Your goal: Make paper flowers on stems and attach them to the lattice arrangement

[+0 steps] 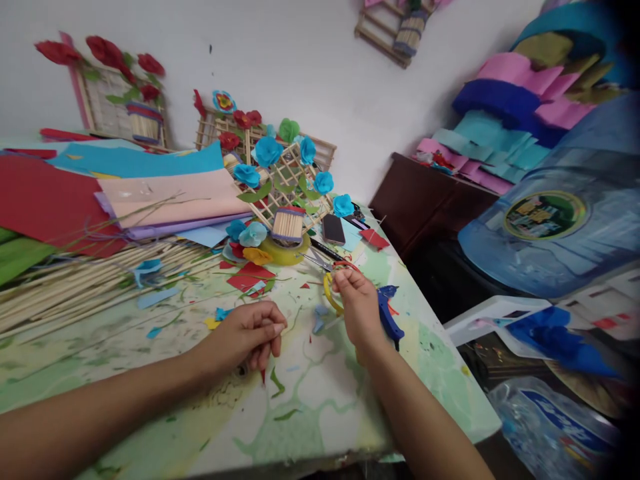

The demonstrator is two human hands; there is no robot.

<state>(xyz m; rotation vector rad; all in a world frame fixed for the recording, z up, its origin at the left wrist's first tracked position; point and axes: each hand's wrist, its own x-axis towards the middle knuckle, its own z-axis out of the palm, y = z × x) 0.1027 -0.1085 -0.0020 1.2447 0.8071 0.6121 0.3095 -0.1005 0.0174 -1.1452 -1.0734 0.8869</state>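
1. At dial centre, I see scissors (328,269) with red and yellow handles.
2. Toward four o'clock, a blue glue gun (389,312).
3. At six, my tablecloth (310,427) is mottled green, white and pale yellow.
4. At nine, I get red paper (50,200).
5. At ten, red flowers (106,52); at eleven, blue flowers (269,152).
6. At two, I view folded paper (495,103) in pink, navy, turquoise and olive.

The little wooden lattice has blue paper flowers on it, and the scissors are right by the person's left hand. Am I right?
Almost! The scissors are by the person's right hand, not the left hand; the head view shows it. The little wooden lattice does have blue paper flowers on it.
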